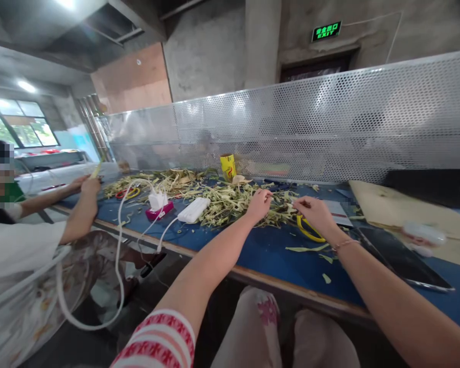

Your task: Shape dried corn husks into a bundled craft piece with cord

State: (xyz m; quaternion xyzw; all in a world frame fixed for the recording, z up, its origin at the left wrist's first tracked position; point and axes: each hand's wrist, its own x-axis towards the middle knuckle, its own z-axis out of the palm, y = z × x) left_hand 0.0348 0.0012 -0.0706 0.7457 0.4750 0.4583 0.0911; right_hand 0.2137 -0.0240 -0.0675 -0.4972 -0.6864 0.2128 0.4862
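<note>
My left hand (258, 203) hovers over a heap of pale green plant strips (230, 200) on the blue table (276, 255), fingers pinched on a thin strip (281, 197). The same strip appears to run across to my right hand (315, 213), which is also closed in a pinch just right of the heap. Yellow-handled scissors (307, 231) lie on the table under my right hand.
A co-worker (26, 266) sits at the left with hands (87, 183) on a strip. Also on the table are a white power bank (193, 210) with cable, a pink box (159, 210), a yellow can (228, 166), a dark tablet (400, 258) and a cardboard sheet (398, 209). A perforated metal screen (329, 117) backs the table.
</note>
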